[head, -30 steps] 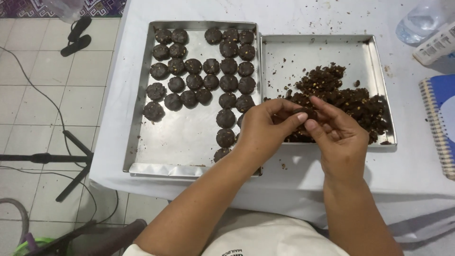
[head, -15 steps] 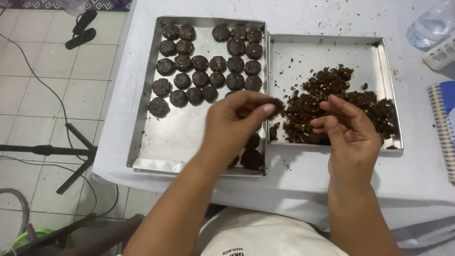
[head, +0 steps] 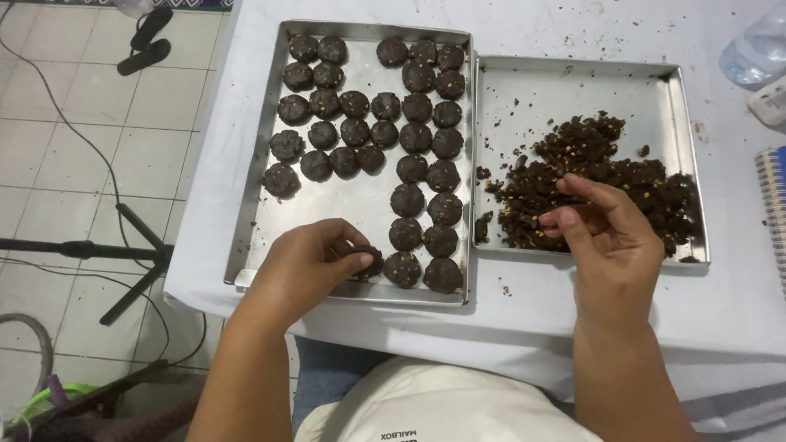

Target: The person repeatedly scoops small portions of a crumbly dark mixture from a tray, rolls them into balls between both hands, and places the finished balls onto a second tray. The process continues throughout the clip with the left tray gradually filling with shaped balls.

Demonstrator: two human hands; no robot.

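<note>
My left hand (head: 309,263) rests low on the left metal tray (head: 270,106), its fingers closed on a dark dough ball (head: 370,262) at the tray's front edge. Several more dark dough balls (head: 417,110) sit in rows on that tray. My right hand (head: 610,241) hovers over the front of the right metal tray (head: 573,78), fingers curled and touching the pile of crumbly dark dough (head: 589,180) heaped there. Whether it holds any dough is hidden by the fingers.
Both trays sit side by side on a white tablecloth (head: 524,319). A clear plastic bottle (head: 757,49) and a spiral notebook (head: 774,205) lie at the right edge. On the tiled floor to the left are dark sandals (head: 147,39), a black stand (head: 90,250) and cables.
My left hand carried a dough ball from the pile leftward and down onto the left tray's front edge. My right hand moved back onto the dough pile.
</note>
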